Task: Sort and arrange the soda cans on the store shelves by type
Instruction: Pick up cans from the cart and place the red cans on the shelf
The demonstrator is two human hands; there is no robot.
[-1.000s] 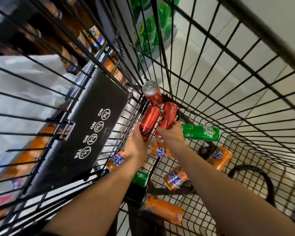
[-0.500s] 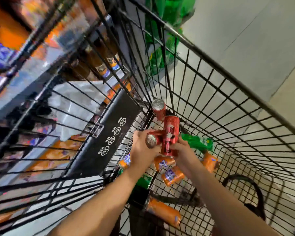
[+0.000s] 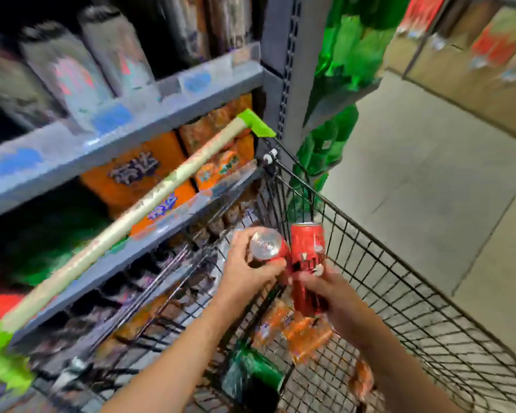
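Note:
My left hand (image 3: 245, 272) grips a red soda can (image 3: 267, 248) tipped so its silver top faces me. My right hand (image 3: 331, 293) holds a second red can (image 3: 306, 257) upright, touching the first. Both cans are raised above the black wire shopping cart (image 3: 399, 293). Down in the cart lie several orange cans (image 3: 298, 332) and a green can (image 3: 251, 371), all blurred. The grey store shelves (image 3: 149, 114) rise to the left, carrying orange packs (image 3: 137, 174) on the middle level and tall grey-and-red containers (image 3: 72, 73) above.
The cart handle (image 3: 131, 216), beige with green ends, runs diagonally in front of the shelves. A grey upright post (image 3: 292, 70) stands behind the cart, with green bottles (image 3: 340, 84) beyond it. Pale floor (image 3: 429, 174) opens to the right; boxes (image 3: 474, 55) line the far right.
Both hands have lifted the two red cans up out of the cart. My view has swung upward from the cart's inside to the shelves.

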